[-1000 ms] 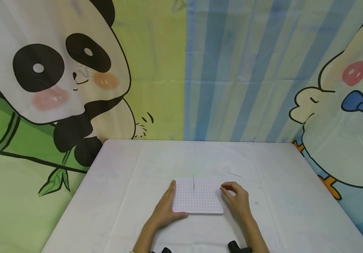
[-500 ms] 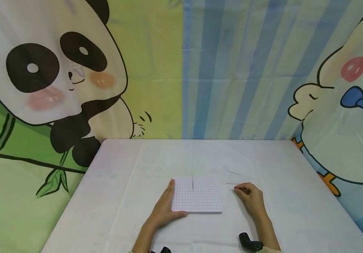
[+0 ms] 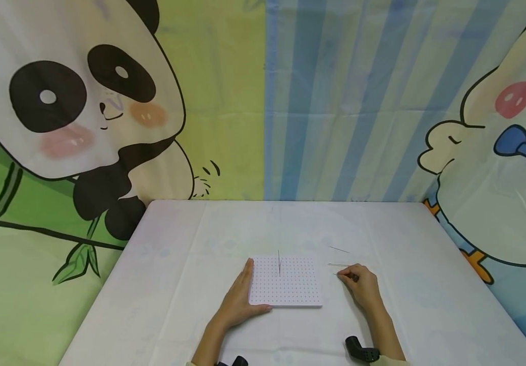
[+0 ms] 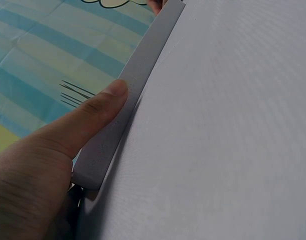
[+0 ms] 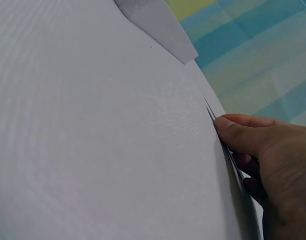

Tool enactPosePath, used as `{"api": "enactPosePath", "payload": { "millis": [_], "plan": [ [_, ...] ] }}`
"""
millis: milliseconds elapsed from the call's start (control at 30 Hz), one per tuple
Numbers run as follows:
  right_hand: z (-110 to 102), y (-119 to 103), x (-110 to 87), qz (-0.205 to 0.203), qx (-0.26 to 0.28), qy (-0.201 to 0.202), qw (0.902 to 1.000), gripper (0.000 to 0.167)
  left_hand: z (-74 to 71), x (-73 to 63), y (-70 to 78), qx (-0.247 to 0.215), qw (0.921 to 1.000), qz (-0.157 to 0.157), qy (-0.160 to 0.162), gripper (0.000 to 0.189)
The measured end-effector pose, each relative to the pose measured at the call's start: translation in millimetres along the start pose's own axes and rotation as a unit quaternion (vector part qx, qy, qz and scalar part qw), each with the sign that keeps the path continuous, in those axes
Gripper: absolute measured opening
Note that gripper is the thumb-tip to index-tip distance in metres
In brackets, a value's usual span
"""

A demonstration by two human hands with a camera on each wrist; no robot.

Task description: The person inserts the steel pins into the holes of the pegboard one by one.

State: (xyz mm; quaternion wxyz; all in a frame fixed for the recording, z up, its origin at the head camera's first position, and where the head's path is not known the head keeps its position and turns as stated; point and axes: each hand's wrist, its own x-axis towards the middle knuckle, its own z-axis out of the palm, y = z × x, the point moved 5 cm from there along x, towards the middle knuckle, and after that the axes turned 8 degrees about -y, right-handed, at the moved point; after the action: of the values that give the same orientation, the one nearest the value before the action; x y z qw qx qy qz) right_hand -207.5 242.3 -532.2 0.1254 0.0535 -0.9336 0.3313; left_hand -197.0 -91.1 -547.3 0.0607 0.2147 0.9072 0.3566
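left hand [image 3: 237, 301], thumb and fingers apart, braces perforated board [image 3: 288, 287], presumably for steadiness; right hand [image 3: 364, 286] pinches a thin rod [image 5: 210, 112].

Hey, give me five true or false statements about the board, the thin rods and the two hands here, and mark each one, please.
1. The left hand touches the dotted white board. True.
2. The right hand rests on the board's middle. False: it is off to the board's right, apart from it.
3. At least one thin rod stands up from the board. True.
4. Every thin rod is in the board. False: some lie on the table, to the board's right.
5. A striped cloth hangs beyond the table. True.
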Motion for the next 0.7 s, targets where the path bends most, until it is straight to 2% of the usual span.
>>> {"api": "enactPosePath", "payload": {
  "millis": [367,700],
  "plan": [
    [2.8,0.1,1.3,-0.002,-0.001,-0.014,0.9999,0.009,-1.8,-0.1,0.7,0.006,1.0000,0.000,-0.002,0.125],
    [3.4,-5.0,-1.5,-0.035,-0.030,-0.017,0.9988,0.005,-0.6,-1.2,1.4,0.000,1.0000,0.006,-0.005,0.124]
  ]
}}
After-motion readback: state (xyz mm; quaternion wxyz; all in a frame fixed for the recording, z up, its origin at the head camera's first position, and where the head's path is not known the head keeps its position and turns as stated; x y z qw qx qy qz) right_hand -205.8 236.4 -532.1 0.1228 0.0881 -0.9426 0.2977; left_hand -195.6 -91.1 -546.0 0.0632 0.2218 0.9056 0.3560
